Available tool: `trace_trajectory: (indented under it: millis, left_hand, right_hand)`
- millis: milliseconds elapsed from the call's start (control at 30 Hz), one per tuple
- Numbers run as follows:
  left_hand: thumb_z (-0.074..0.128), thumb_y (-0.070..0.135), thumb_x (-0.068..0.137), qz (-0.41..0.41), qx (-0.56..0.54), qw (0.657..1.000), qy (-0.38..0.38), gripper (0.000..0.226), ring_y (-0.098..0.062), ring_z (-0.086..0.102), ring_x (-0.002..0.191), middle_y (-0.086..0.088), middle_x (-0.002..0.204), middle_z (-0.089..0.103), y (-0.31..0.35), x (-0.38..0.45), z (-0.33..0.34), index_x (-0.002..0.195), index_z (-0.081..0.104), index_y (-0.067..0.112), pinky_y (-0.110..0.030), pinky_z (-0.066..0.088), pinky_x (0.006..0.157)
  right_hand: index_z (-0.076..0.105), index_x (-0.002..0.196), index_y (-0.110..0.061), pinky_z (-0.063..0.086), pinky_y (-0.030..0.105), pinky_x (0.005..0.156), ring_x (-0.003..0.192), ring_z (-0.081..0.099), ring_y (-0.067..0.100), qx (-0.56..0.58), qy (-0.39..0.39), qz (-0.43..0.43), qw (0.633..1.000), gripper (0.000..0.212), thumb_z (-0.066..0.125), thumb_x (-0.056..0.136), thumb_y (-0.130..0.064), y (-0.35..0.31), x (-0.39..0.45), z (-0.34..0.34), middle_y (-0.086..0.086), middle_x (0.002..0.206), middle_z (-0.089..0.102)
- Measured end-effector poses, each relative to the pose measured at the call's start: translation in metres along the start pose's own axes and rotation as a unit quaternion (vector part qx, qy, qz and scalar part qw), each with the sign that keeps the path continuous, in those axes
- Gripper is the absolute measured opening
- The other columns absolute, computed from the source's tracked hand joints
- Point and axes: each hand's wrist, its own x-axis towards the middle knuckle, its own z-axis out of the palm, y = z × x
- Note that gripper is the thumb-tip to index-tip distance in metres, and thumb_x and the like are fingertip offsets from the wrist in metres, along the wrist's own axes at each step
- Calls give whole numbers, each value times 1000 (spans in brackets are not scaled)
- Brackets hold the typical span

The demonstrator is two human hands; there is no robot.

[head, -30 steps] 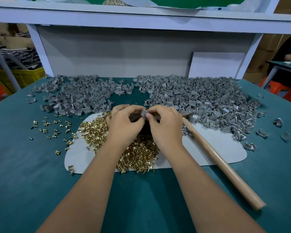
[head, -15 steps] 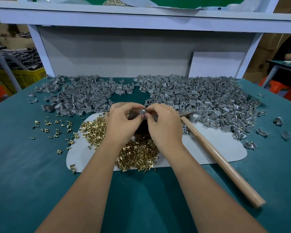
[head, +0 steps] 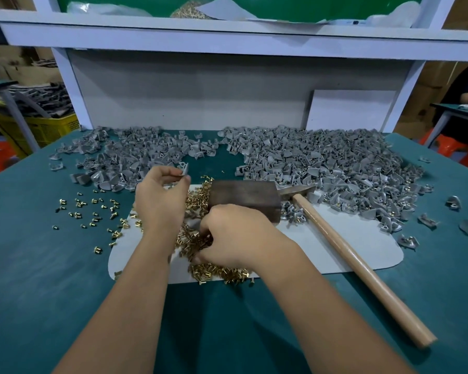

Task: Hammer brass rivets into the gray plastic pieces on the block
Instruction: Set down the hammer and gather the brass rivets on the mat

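My left hand (head: 158, 202) pinches a small gray plastic piece (head: 183, 168) between thumb and fingertips, just left of the dark brown block (head: 243, 197). My right hand (head: 235, 236) reaches down into the heap of brass rivets (head: 216, 271) in front of the block, fingers curled among them; what they hold is hidden. The block's top is bare. A hammer with a long wooden handle (head: 357, 265) lies to the right, its metal head (head: 295, 188) against the block.
A white mat (head: 335, 238) lies under the block and rivets on the teal table (head: 38, 279). Large heaps of gray plastic pieces (head: 322, 163) fill the back, with another heap (head: 114, 160) at back left. Loose rivets (head: 92, 211) scatter to the left. A white shelf frame (head: 227, 39) stands behind.
My hands have come apart from over the block. The left hand moved up-left with the gray piece; the right hand dropped into the rivet heap. The block is now uncovered.
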Motion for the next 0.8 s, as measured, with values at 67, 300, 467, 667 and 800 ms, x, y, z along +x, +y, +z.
trace_trajectory:
  millis: [67,300,467,667,800]
  left_hand:
    - [76,18,83,13,-3,1000,-15,24,-11,65,84,13,82,67,1,-3,2,77,58,33,-35,52,84]
    - [73,18,84,39,14,998,-55,22,-10,64,89,13,83,67,4,-8,6,77,58,33,-34,48,87]
    - [74,19,83,44,23,997,-61,23,-7,64,88,17,79,66,5,-10,7,75,58,34,-39,49,93]
    - [74,21,83,28,35,995,-87,21,-22,61,107,16,81,68,5,-11,10,75,59,34,-50,46,96]
    - [74,19,81,48,58,992,-101,25,-21,61,106,17,83,66,7,-13,13,73,58,35,-49,45,97]
  right_hand:
    - [69,94,-20,42,28,58,80,59,23,34,-11,5,999,33,76,73,-44,1,2,1,-2,88,62]
    - [67,71,-20,54,34,65,72,60,22,145,-36,7,989,8,74,76,-18,1,2,4,1,77,64]
    - [65,69,-17,56,35,67,73,62,19,160,-31,23,986,8,69,76,-17,5,1,2,0,75,67]
    - [65,73,-19,57,39,69,74,62,22,111,-64,28,991,9,70,77,-14,7,-1,-5,2,80,66]
    - [65,71,-20,55,36,67,75,61,24,125,-62,24,990,16,62,78,-6,7,-2,-7,4,83,65]
